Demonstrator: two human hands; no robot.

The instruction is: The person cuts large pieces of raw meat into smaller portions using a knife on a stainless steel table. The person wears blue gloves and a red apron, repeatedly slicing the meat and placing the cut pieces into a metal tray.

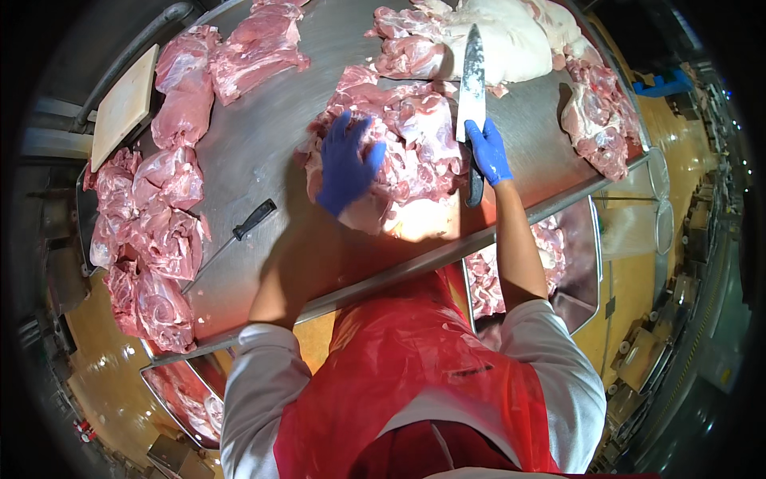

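A meat slab (423, 140) is being partly covered by the gloved left hand (349, 166). At the slab's two o'clock, a knife (472, 92) is being held by the right hand (490, 152), tip toward twelve. At eight o'clock, a black-handled rod (254, 220) is being borne by the metal table (259, 140).

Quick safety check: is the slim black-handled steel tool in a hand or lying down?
Lying down: the tool rests on the grey metal table, clear of the blue-gloved left hand and right hand.
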